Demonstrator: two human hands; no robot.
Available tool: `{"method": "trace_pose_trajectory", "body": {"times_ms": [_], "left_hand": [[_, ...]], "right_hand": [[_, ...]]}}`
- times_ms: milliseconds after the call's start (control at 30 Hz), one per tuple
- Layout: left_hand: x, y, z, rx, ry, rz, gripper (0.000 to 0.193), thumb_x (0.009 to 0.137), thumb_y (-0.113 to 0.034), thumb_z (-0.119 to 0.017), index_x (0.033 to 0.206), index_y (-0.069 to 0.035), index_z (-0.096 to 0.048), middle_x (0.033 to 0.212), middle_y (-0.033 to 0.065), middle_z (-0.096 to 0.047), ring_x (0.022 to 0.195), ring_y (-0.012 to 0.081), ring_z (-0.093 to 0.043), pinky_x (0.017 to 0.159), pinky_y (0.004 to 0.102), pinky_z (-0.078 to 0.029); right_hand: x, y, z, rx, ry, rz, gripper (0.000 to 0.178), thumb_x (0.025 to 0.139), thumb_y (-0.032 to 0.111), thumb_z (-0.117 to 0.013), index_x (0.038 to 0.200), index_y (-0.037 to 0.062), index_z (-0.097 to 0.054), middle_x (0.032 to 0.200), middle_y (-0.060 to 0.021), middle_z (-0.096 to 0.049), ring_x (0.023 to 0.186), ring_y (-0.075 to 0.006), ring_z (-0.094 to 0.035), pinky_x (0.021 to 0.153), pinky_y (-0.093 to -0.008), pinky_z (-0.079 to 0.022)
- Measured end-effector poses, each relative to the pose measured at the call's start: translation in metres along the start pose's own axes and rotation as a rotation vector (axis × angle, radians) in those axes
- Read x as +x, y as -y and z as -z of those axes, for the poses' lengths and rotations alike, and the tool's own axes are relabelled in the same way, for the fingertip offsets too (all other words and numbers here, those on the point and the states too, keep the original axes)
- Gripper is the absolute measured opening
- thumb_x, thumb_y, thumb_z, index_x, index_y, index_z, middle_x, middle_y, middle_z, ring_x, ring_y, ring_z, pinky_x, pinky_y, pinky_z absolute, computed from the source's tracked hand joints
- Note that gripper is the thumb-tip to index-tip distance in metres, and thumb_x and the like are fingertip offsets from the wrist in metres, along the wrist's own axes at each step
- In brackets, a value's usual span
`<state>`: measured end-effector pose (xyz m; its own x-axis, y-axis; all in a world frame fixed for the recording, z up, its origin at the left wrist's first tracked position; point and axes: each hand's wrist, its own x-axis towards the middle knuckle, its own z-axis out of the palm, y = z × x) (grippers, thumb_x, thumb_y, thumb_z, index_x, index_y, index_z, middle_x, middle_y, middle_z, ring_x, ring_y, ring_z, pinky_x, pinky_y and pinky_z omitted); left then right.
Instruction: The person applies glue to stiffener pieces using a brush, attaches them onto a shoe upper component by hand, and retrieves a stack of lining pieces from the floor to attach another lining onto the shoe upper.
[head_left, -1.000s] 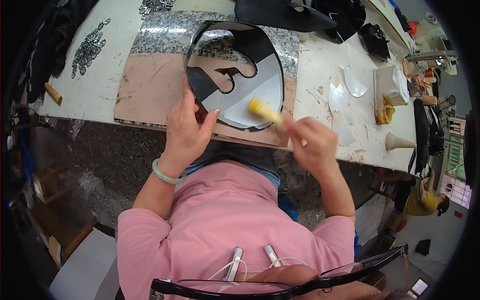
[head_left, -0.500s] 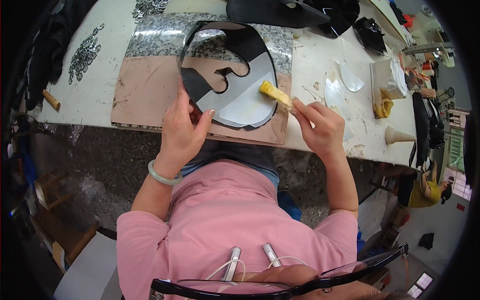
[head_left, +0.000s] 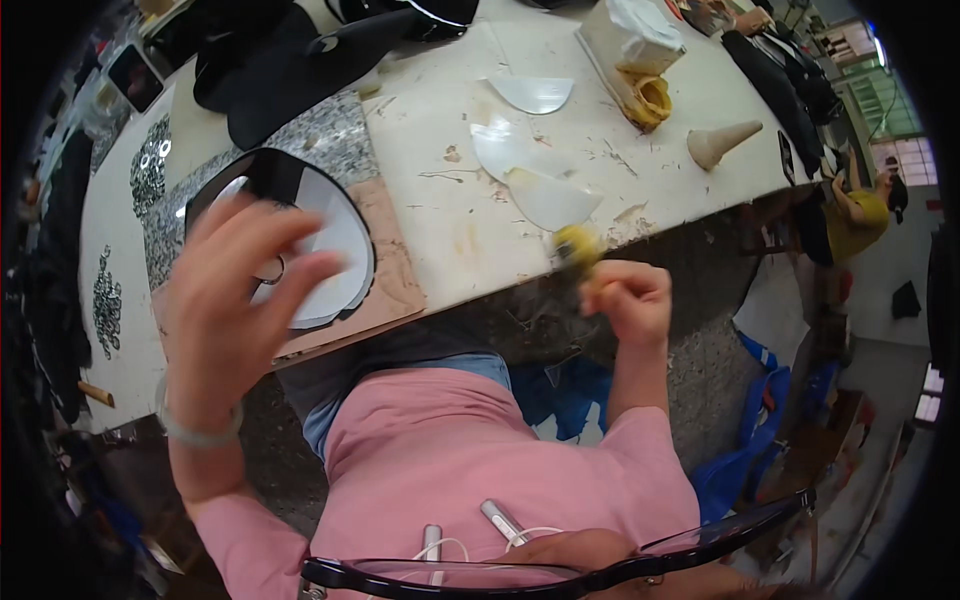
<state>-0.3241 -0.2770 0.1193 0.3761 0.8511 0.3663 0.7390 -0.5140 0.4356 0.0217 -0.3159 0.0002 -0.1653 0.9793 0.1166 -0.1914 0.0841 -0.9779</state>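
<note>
My left hand [head_left: 230, 290] is lifted over a curved black panel [head_left: 275, 175], its fingers apart and slightly blurred. The panel has a pale grey-white facing [head_left: 345, 235] along its right side, and my hand hides much of its left half. It lies on a tan board [head_left: 398, 265]. Farther right, past the table's front edge, my right hand [head_left: 632, 300] is closed around a small brush [head_left: 577, 245]. The brush's yellow-coated end points up and is smeared by motion.
Thin white half-moon pieces [head_left: 553, 200] lie mid-table. Behind them stand a white container with a yellow-crusted mouth [head_left: 652, 100] and a beige cone [head_left: 720, 147]. Large black pieces [head_left: 290, 60] lie at the back, metal rings [head_left: 107, 300] at left. Someone in yellow [head_left: 858, 222] is far right.
My left hand has let go of the panel and risen above it. The brush in my right hand has come off the panel's facing toward the table's edge. The view has swung right.
</note>
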Motion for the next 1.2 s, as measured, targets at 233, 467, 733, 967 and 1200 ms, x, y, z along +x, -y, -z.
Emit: {"method": "trace_pose_trajectory", "body": {"times_ms": [233,467,733,967,1200], "left_hand": [[0.111,0.019,-0.127,0.042,0.485,-0.199,0.031,0.080,-0.020,-0.069,0.106,-0.003,-0.065,0.104,0.0091,-0.062,0.101,0.0271,-0.054,0.085,0.0359,-0.045],[0.142,0.037,-0.190,-0.004,0.470,-0.382,0.078,0.071,-0.037,-0.078,0.134,-0.006,-0.045,0.132,0.0156,-0.047,0.131,0.0327,-0.030,0.104,0.0411,-0.035],[0.150,0.020,-0.163,-0.311,0.924,0.272,0.044,0.075,-0.032,-0.074,0.105,-0.002,-0.065,0.102,0.0108,-0.065,0.090,0.0217,-0.063,0.076,0.0342,-0.050],[0.120,0.004,-0.157,-1.230,0.792,0.931,0.031,0.089,-0.018,-0.060,0.108,0.007,-0.059,0.096,0.0099,-0.066,0.080,0.0128,-0.065,0.069,0.0242,-0.053],[0.118,0.004,-0.139,-1.275,0.826,0.865,0.031,0.089,-0.016,-0.061,0.108,0.008,-0.059,0.094,0.0099,-0.066,0.076,0.0119,-0.065,0.064,0.0233,-0.053]], "right_hand": [[-0.024,-0.001,0.062,0.376,-0.424,0.167,0.035,0.097,0.026,-0.050,0.118,-0.0018,-0.053,0.072,-0.0154,-0.058,0.045,-0.0071,-0.035,0.042,-0.0194,-0.027],[-0.002,-0.016,0.059,0.297,-0.456,0.095,0.049,0.089,0.018,-0.064,0.127,-0.0027,-0.041,0.084,-0.0083,-0.058,0.051,-0.0033,-0.037,0.043,-0.0159,-0.027],[0.033,-0.018,0.030,0.163,-0.432,-0.102,0.021,0.090,0.015,-0.065,0.092,-0.0052,-0.066,0.063,0.0061,-0.047,0.053,-0.0005,-0.034,0.048,-0.0178,-0.022],[0.066,-0.014,-0.012,-0.367,-0.207,0.149,0.035,0.070,0.001,-0.079,0.103,-0.0003,-0.066,0.113,-0.0085,-0.055,0.094,-0.0137,-0.058,0.076,-0.0235,-0.049],[0.070,-0.014,-0.017,-0.340,-0.173,0.153,0.030,0.072,-0.003,-0.075,0.100,-0.0025,-0.067,0.108,-0.0118,-0.064,0.092,-0.0154,-0.063,0.076,-0.0252,-0.052]]}}
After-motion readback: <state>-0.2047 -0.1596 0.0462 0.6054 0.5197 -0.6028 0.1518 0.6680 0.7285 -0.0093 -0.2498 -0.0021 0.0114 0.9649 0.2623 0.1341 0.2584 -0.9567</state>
